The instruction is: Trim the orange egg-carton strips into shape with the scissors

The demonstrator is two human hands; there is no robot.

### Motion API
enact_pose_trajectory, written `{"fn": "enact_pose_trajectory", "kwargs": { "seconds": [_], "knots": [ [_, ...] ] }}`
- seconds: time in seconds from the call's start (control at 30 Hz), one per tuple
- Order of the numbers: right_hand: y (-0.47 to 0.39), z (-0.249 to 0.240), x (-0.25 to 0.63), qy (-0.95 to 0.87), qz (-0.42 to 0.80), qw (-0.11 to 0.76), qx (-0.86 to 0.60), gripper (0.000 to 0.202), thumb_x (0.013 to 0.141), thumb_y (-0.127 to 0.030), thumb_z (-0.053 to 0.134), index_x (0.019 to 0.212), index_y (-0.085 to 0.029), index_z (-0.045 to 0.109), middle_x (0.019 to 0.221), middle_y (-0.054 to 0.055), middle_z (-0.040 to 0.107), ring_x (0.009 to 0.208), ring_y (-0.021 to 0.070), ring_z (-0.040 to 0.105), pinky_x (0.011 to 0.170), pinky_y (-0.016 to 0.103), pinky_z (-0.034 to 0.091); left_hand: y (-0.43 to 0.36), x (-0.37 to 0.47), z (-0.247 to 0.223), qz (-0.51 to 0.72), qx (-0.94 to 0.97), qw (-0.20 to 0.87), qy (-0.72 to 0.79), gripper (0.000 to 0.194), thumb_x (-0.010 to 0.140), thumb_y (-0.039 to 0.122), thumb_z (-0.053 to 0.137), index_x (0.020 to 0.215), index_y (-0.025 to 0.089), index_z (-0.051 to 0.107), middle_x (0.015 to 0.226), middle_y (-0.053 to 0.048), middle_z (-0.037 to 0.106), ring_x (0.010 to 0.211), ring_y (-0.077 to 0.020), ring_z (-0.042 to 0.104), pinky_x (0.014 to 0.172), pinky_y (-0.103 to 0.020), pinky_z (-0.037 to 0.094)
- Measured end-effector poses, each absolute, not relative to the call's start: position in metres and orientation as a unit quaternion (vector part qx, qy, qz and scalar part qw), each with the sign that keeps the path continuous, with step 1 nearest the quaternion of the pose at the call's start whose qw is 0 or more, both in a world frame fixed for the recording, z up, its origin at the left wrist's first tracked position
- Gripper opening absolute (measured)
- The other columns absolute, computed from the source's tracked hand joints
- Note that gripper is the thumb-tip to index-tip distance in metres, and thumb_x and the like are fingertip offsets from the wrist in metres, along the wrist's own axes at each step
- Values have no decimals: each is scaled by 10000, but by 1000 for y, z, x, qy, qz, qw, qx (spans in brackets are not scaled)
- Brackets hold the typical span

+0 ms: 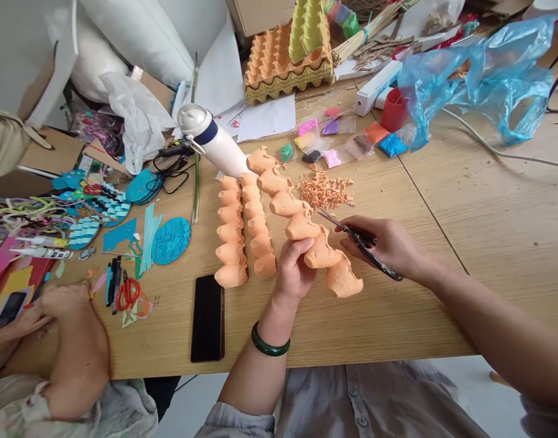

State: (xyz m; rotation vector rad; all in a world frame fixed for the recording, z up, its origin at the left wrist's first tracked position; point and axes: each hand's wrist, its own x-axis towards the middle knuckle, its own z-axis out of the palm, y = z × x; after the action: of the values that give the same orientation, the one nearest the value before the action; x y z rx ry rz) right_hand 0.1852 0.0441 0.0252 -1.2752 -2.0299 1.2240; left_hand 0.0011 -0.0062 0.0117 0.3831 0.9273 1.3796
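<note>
My left hand (296,267) grips a strip of orange egg carton cups (301,224) from below, its thumb laid along one cup. The strip slants from upper left to lower right above the table. In my right hand (380,243) is a pair of dark-handled scissors (363,246), their blades pointing at the strip's right edge; whether they touch it I cannot tell. Left of the strip, two more orange carton strips (230,231) lie side by side, cups up. Behind the blades is a heap of orange trimmings (325,187).
A black phone (208,319) lies near the table's front edge. A white thermos (212,140) and stacked egg trays (288,58) are at the back, clay packets (331,159) and a blue plastic bag (479,79) to the right. Another person's hands (62,301) rest at left, near red-handled scissors (128,294).
</note>
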Motion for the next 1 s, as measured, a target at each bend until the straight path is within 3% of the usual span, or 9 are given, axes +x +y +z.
{"fn": "enact_pose_trajectory", "kwargs": {
  "seconds": [0.17,0.27,0.37,0.5,0.7,0.9,1.0],
  "knots": [
    [42,38,186,-648,633,200,-373,464,899,-636,665,891,-172,664,665,-16,536,552,118,483,499,259,390,-6,-1,14,649,158,632,393,254,678,303,852,904,213,781,870,-7,761,803,-162,683,785,-282,551],
    [43,45,189,-616,691,154,-346,602,862,-774,660,728,-200,540,617,-29,488,501,113,502,473,265,413,-6,-2,15,649,166,619,411,263,677,300,850,928,243,793,957,-8,795,911,-199,724,868,-315,568],
    [43,48,190,-598,717,134,-332,673,850,-851,610,700,-203,506,626,-18,504,494,114,518,481,274,441,-6,-3,15,644,191,600,435,255,698,294,828,949,259,794,1041,-19,809,1072,-251,732,956,-349,559],
    [42,51,192,-601,717,165,-312,674,874,-836,600,670,-205,481,612,-21,484,498,103,490,480,266,415,-5,-3,13,637,207,592,449,329,686,303,848,1006,248,797,1058,-35,810,1162,-287,717,997,-373,553],
    [42,53,194,-595,693,201,-354,678,822,-850,653,687,-200,512,635,-19,487,504,105,488,455,268,385,-3,-9,10,597,196,648,432,350,709,282,854,1049,255,780,1049,-34,795,1072,-260,731,1006,-402,561],
    [47,46,194,-586,710,155,-360,706,829,-875,613,669,-200,483,628,-21,482,468,93,473,456,271,383,-3,-12,12,613,171,642,428,333,662,197,843,983,254,776,1014,9,790,997,-181,731,967,-297,553],
    [47,46,194,-578,732,142,-332,689,849,-856,611,672,-205,469,609,-31,471,461,90,465,451,263,388,-3,-11,12,616,179,635,431,332,642,198,848,964,246,784,1009,1,803,1019,-206,739,960,-308,556]
  ]
}}
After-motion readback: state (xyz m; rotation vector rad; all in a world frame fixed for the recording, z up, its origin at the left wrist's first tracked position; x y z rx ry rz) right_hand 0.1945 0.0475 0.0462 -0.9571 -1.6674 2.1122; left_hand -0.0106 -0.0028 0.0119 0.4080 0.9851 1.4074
